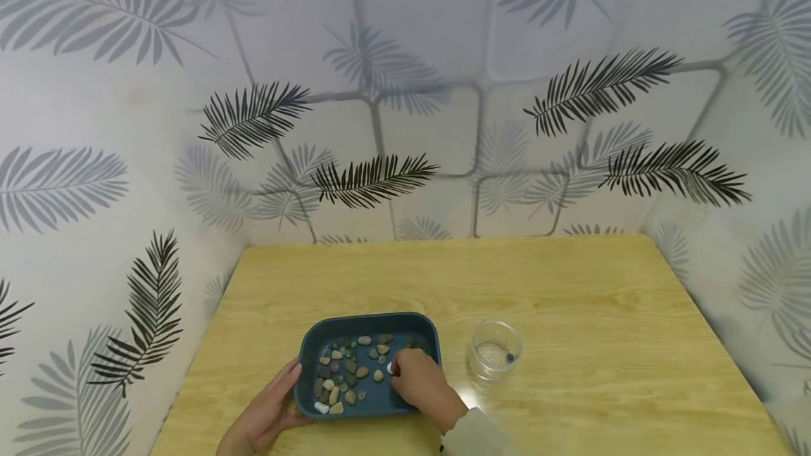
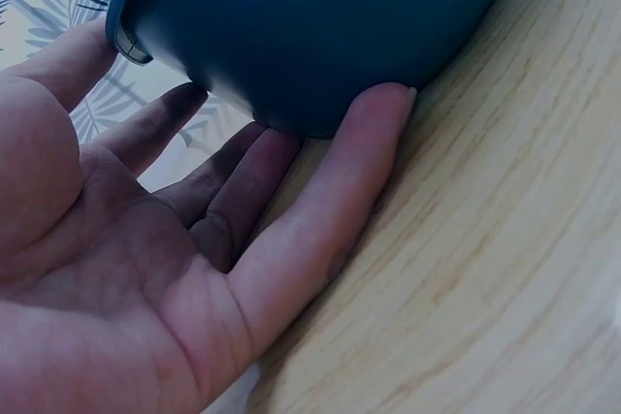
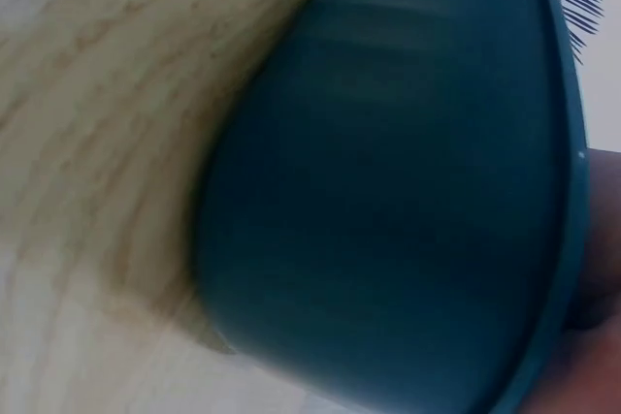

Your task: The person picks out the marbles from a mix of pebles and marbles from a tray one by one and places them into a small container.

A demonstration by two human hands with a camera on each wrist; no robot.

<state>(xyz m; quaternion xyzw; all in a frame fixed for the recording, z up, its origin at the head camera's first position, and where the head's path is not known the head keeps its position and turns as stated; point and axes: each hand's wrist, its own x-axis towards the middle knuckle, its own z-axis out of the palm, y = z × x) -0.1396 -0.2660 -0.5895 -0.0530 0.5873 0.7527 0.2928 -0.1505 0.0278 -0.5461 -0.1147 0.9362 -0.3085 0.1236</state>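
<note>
A dark blue-green tray [image 1: 374,410] with rounded corners lies on the wooden table and holds many pebbles [image 1: 362,372]. Against its left end rests my left hand [image 1: 269,403]. In the left wrist view its spread fingers [image 2: 325,201] touch the tray's outer wall [image 2: 291,36]. My right hand [image 1: 419,380] reaches over the near right side into the tray, fingers pointing down. At its fingertips shows a white pebble [image 1: 389,368], partly covered; whether they pinch it is hidden. The right wrist view is mostly filled by the tray's outside [image 3: 388,181].
Right of the tray stands a clear round plastic cup [image 1: 496,347] with a small dark blue piece [image 1: 510,357] inside. The wooden table [image 1: 602,343] meets a leaf-patterned wall covering [image 1: 431,132] at its back and sides.
</note>
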